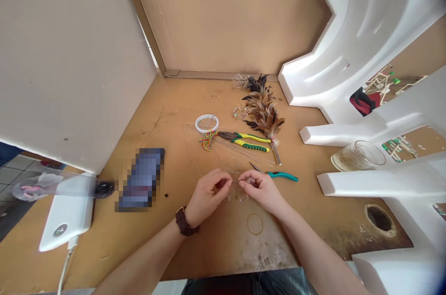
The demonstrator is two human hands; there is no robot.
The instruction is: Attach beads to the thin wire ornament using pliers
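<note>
My left hand and my right hand meet over the table, fingertips pinched close together. Between them runs a thin wire, gripped at both ends. Its loops hang just beneath my fingers, with small clear bits that I cannot make out well. Beyond my right hand lie teal-handled pliers, their jaws partly behind it. Farther back are yellow-green pliers, with loose straight wires around them. A white ring with crossing wires and a bundle of multicoloured cord sit at the pliers' jaws.
A feather duster lies at the back beside a tangle of wire. A gold ring is near me. On the left are a blurred phone and a white power bank. Right, a glass stands among white moulded panels.
</note>
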